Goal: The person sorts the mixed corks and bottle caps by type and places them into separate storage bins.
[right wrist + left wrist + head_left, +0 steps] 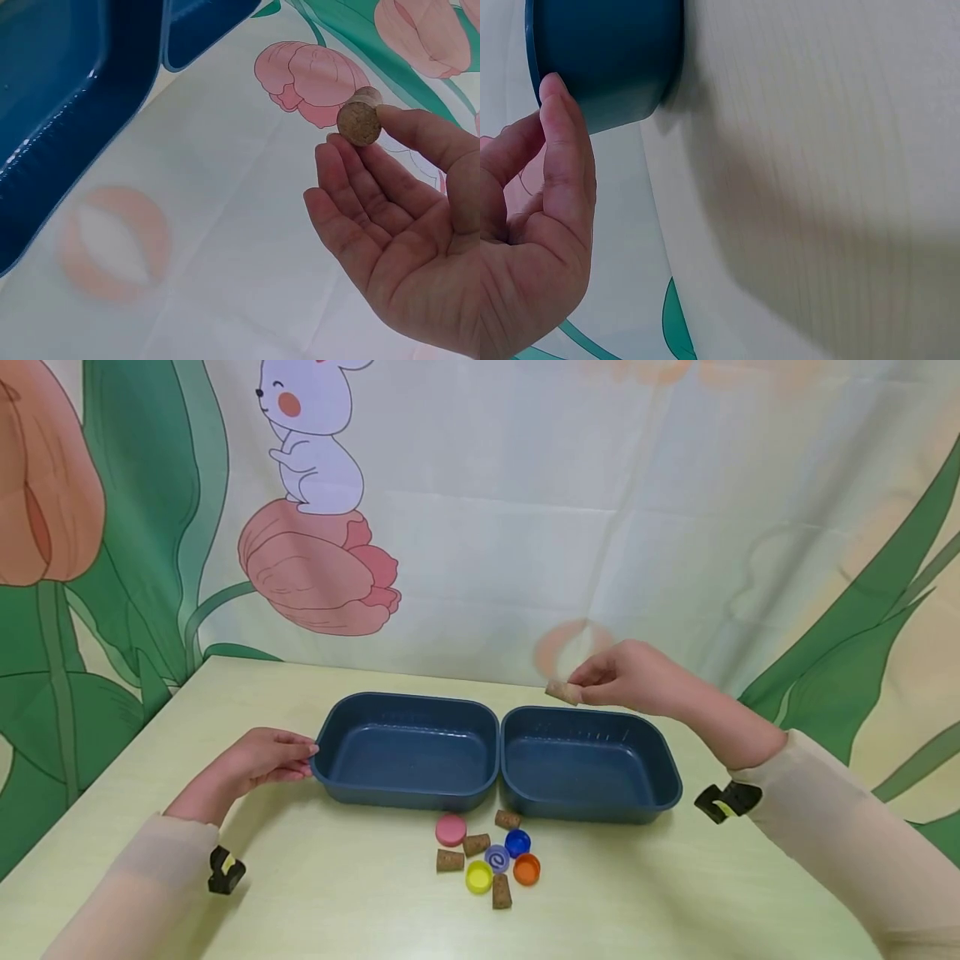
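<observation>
Two dark blue plastic bins stand side by side on the table. At the outer end of the left bin [408, 797], my left hand [270, 756] holds the rim between thumb and fingers; in the left wrist view a fingertip overlaps the bin's [607, 67] edge. My right hand [630, 681] is raised over the far edge of the right bin [588, 810]. Its thumb and fingertips pinch a cork [563, 692], whose round end faces the camera in the right wrist view. Both bins show bare floors in the head view.
In front of the bins lie several corks [450, 860] and bottle caps: pink [451, 830], blue [517, 843], purple [497, 859], yellow [479, 877] and orange [527, 869]. A printed cloth [480, 527] hangs behind the table [337, 893].
</observation>
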### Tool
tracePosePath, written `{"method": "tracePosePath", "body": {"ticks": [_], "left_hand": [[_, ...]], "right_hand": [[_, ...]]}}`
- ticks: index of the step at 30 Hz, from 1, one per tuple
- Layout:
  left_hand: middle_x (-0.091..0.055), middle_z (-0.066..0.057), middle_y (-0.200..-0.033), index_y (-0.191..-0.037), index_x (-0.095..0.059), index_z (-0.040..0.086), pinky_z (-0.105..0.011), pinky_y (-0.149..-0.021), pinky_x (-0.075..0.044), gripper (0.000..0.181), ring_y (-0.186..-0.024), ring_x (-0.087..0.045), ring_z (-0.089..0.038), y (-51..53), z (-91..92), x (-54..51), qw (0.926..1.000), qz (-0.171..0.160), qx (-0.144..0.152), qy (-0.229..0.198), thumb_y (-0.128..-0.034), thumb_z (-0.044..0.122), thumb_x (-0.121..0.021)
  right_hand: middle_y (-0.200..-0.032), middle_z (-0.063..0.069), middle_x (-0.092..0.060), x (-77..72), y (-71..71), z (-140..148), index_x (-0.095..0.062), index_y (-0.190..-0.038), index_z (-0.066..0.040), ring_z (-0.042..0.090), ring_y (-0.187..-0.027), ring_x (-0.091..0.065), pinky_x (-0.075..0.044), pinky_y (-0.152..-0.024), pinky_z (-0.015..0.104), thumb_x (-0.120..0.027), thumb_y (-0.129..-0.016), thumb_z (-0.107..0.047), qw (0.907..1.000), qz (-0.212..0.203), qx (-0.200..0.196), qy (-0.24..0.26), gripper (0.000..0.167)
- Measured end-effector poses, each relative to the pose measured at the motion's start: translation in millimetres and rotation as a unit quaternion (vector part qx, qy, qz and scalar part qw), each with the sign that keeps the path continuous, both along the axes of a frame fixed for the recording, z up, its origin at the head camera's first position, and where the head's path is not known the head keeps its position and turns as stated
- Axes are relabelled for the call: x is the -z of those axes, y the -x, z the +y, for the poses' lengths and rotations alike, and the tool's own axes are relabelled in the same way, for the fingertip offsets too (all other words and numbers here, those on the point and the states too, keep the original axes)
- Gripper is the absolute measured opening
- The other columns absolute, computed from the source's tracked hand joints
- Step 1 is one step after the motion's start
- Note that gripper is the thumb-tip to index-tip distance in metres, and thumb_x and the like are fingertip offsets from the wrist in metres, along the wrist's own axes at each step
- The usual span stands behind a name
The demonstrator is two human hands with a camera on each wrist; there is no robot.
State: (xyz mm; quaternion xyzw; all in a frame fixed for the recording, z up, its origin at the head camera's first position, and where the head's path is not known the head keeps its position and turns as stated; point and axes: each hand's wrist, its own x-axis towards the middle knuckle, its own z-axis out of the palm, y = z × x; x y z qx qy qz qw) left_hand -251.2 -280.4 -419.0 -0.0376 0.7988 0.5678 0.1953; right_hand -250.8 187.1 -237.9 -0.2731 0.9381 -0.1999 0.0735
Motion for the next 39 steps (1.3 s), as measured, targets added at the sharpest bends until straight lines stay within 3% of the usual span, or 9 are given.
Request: {"method": "tracePosePath", "body": {"ticks": [8, 11, 16, 18, 20, 24, 29, 34, 39], "left_hand": [[-0.071, 0.006, -0.078, -0.139, -0.045, -0.02, -0.018, -0.07, -0.062, 0.049, -0.072, -0.07, -0.004, 2.9, -1.3, 0.5, 0.9999, -0.001, -0.002, 0.011, -0.1064, 0.015, -0.054], [-0.071, 0.006, -0.078, -0.139, -0.044, -0.02, -0.018, -0.071, -0.062, 0.048, -0.073, -0.07, -0.004, 3.5, -0.3, -0.3, 0.9999, -0.002, -0.001, 0.012, -0.1067, 0.015, -0.053], [-0.071, 0.006, -0.078, -0.14, -0.044, -0.02, -0.018, -0.071, -0.062, 0.048, -0.073, -0.07, -0.005, 2.4, 0.7, -2.9, 0.9999, -0.004, -0.002, 0.015, -0.1069, 0.014, -0.053], [-0.071, 0.006, -0.078, -0.14, -0.044, -0.02, -0.018, -0.071, -0.062, 0.048, -0.073, -0.07, -0.005, 1.9, 0.5, -3.9, 0.9999, -0.004, -0.003, 0.015, -0.1069, 0.014, -0.053], [-0.071, 0.006, -0.078, -0.141, -0.043, -0.02, -0.018, -0.071, -0.062, 0.048, -0.073, -0.07, -0.005, 1.6, 0.1, -4.5, 0.9998, -0.005, -0.004, 0.016, -0.1069, 0.014, -0.053], [-0.071, 0.006, -0.078, -0.14, -0.044, -0.02, -0.018, -0.071, -0.062, 0.048, -0.074, -0.071, -0.005, 1.9, -0.8, -3.8, 0.9998, -0.005, -0.005, 0.018, -0.107, 0.014, -0.052], [-0.071, 0.006, -0.077, -0.14, -0.043, -0.021, -0.017, -0.07, -0.061, 0.048, -0.072, -0.07, -0.004, 1.9, -1.2, -1.5, 1.0, -0.002, -0.002, 0.008, -0.1066, 0.013, -0.053], [-0.072, 0.007, -0.076, -0.139, -0.044, -0.021, -0.017, -0.069, -0.061, 0.048, -0.07, -0.07, -0.003, 1.4, -0.5, -1.2, 1.0, -0.002, -0.004, 0.001, -0.106, 0.013, -0.054], [-0.072, 0.006, -0.077, -0.139, -0.045, -0.02, -0.017, -0.069, -0.061, 0.047, -0.07, -0.07, -0.003, 0.9, -1.1, -1.1, 1.0, -0.003, -0.007, 0.002, -0.106, 0.012, -0.054]], "right_hand": [[-0.109, 0.013, -0.079, -10.6, 3.5, -12.0, -0.077, -0.117, -0.005, 0.021, -0.095, -0.07, -0.058, -0.086, 0.039, -0.068, -0.098, -0.02, 0.9999, 0.001, -0.004, -0.01, 0.026], [-0.107, 0.011, -0.079, -12.3, 5.2, -16.4, -0.077, -0.117, -0.005, 0.021, -0.094, -0.069, -0.057, -0.084, 0.037, -0.068, -0.099, -0.02, 0.9999, 0.002, -0.002, -0.015, 0.025], [-0.073, -0.003, -0.061, -12.9, 10.4, -26.2, -0.078, -0.093, -0.009, 0.016, -0.074, -0.05, -0.041, -0.071, 0.031, -0.069, -0.098, -0.027, 0.9998, 0.008, -0.007, -0.016, 0.021], [-0.076, -0.002, -0.057, -13.0, 12.5, -30.8, -0.077, -0.088, -0.011, 0.017, -0.074, -0.048, -0.04, -0.071, 0.032, -0.069, -0.098, -0.029, 0.9998, 0.01, -0.013, -0.011, 0.023], [-0.085, 0.001, -0.065, -13.5, 14.5, -35.2, -0.078, -0.09, -0.011, 0.018, -0.078, -0.052, -0.043, -0.073, 0.032, -0.069, -0.098, -0.029, 0.9997, 0.009, -0.018, -0.01, 0.022], [-0.108, 0.01, -0.077, -14.7, 19.1, -43.9, -0.08, -0.109, -0.008, 0.022, -0.09, -0.064, -0.053, -0.081, 0.035, -0.068, -0.098, -0.022, 0.9995, 0.005, -0.025, -0.018, 0.021], [-0.109, 0.012, -0.079, -16.4, 24.2, -53.0, -0.079, -0.115, -0.008, 0.023, -0.095, -0.068, -0.055, -0.084, 0.039, -0.067, -0.099, -0.027, 0.9993, -0.002, -0.031, -0.023, 0.027], [-0.103, 0.009, -0.078, -16.3, 30.6, -61.3, -0.079, -0.114, -0.01, 0.02, -0.087, -0.062, -0.049, -0.076, 0.033, -0.068, -0.099, -0.031, 0.9992, -0.012, -0.028, -0.027, 0.029], [-0.108, 0.01, -0.078, -13.7, 36.2, -69.3, -0.078, -0.116, -0.009, 0.022, -0.091, -0.063, -0.052, -0.081, 0.036, -0.066, -0.1, -0.029, 0.9989, -0.02, -0.024, -0.034, 0.029]]}}
